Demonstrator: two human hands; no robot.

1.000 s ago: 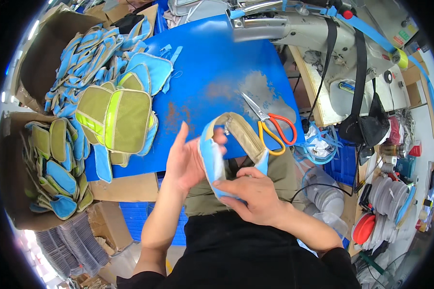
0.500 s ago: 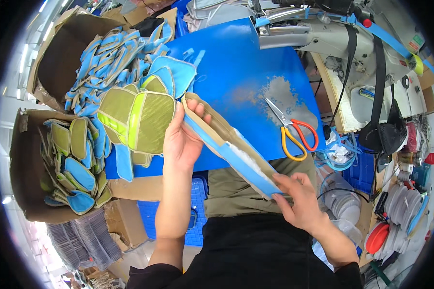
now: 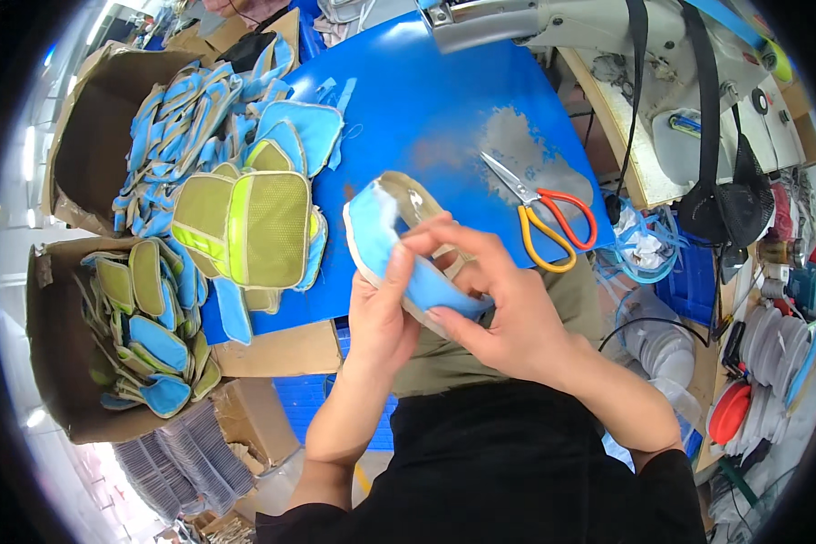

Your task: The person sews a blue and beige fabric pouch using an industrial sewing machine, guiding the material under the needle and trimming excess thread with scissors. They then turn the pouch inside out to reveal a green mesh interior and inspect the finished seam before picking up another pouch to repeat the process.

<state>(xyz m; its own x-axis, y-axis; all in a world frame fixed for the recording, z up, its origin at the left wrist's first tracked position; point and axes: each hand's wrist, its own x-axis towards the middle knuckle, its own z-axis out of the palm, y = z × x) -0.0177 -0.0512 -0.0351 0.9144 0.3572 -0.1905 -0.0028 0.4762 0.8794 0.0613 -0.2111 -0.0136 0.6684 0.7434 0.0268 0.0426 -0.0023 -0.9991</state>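
A padded fabric strip point(image 3: 368, 238), light blue on one face and tan on the other, is curled into a loop above the near edge of the blue table. White fluffy padding shows along its edge. My left hand point(image 3: 383, 319) grips it from below with the thumb up against the blue face. From the right, my right hand point(image 3: 508, 299) pinches the near end between thumb and fingers. Scissors point(image 3: 533, 207) with one orange and one red handle lie partly open to the right of the hands. Left of the strip sit stacked green mesh pads point(image 3: 267, 231) with blue backs.
Blue-and-tan strips point(image 3: 186, 127) lie heaped at the far left by a cardboard box point(image 3: 91, 136). A nearer box point(image 3: 59, 363) holds several green and blue pads. A sewing machine point(image 3: 499, 23) with black straps point(image 3: 709, 118) stands at upper right, beyond the blue tabletop point(image 3: 426, 100).
The strip, stretched out diagonally before, is now bent into a loop. My right hand has come up and left toward my left hand, which moved slightly nearer to my body.
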